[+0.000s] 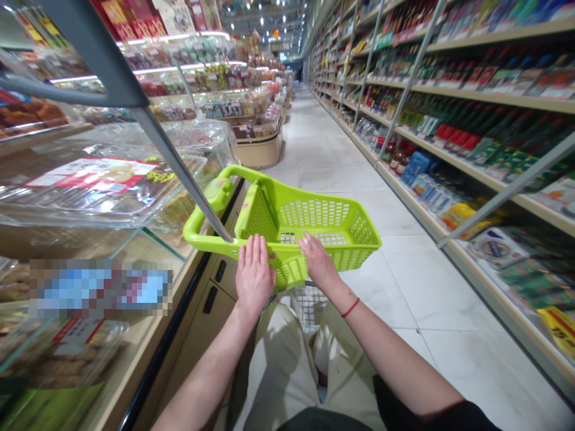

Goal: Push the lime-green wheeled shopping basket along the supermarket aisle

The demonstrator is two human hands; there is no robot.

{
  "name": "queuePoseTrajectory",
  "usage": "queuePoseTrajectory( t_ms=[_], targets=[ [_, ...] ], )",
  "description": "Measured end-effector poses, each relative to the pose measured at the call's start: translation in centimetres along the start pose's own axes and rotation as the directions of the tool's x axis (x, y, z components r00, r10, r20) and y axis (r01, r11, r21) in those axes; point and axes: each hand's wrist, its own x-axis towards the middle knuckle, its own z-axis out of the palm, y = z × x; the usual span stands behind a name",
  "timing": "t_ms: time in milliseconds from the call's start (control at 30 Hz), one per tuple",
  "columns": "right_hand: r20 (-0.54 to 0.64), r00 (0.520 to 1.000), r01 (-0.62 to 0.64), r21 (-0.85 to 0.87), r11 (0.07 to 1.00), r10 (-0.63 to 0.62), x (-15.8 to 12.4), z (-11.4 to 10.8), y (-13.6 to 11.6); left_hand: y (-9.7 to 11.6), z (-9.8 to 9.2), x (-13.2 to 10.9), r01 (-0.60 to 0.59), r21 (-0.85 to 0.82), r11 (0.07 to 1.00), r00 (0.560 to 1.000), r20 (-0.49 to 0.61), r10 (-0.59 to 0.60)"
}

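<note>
Plastic basket [314, 211], under left hand [254, 272], right hand [318, 260]

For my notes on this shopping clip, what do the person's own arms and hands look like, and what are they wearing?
The left hand and right hand are bare, with no gloves or rings visible. A thin red wristband circles the right wrist, and a black short sleeve ends on the right upper arm.
</note>
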Motion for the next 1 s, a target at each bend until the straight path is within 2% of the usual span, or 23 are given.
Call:
queuePoseTrajectory(
  t_ms=[67, 167, 300, 400, 600, 767, 833, 900, 1000],
  targets=[
    [0.034, 0.999, -0.025, -0.002, 1.000, 0.025, 0.2, -0.3, -0.3, 0.4, 0.0, 0.1, -0.005, -0.008, 1.000, 1.000, 0.004, 0.005],
    [0.079, 0.997, -0.010, 0.075, 0.997, 0.005, 1.4, -0.2, -2.2, 1.2, 0.3, 0.2, -0.057, -0.010, 0.998, 0.998, 0.024, 0.057],
    [0.072, 0.997, -0.027, 0.167, 0.986, 0.015, 2.8, 0.5, -5.0, 1.8, 0.9, 0.2, -0.105, -0.002, 0.994, 0.993, 0.052, 0.105],
    [0.059, 0.998, -0.018, 0.121, 0.992, 0.011, 2.7, 0.6, -5.4, 1.8, 1.2, 0.2, -0.108, 0.009, 0.994, 0.993, 0.049, 0.107],
    [0.003, 0.999, 0.037, 0.052, 0.998, -0.038, 0.6, 0.2, -2.8, 1.8, 1.2, 0.1, -0.090, 0.003, 0.996, 0.995, 0.044, 0.089],
    [-0.057, 0.997, -0.043, 0.013, 0.999, 0.044, -1.5, -0.9, 1.3, 1.7, 1.1, 0.1, -0.094, -0.009, 0.996, 0.995, 0.044, 0.094],
    [-0.065, 0.994, -0.085, 0.000, 0.996, 0.085, -1.9, -1.3, 2.2, 1.8, 1.0, 0.1, -0.089, -0.016, 0.996, 0.995, 0.042, 0.090],
    [-0.055, 0.991, -0.121, -0.014, 0.993, 0.120, -1.8, -1.5, 2.1, 2.2, 1.0, 0.2, -0.086, -0.025, 0.996, 0.995, 0.037, 0.087],
    [-0.016, 0.993, -0.115, -0.018, 0.993, 0.115, -0.9, -1.3, 0.5, 3.1, 1.3, 0.4, -0.143, -0.055, 0.988, 0.988, 0.044, 0.146]
  ],
)
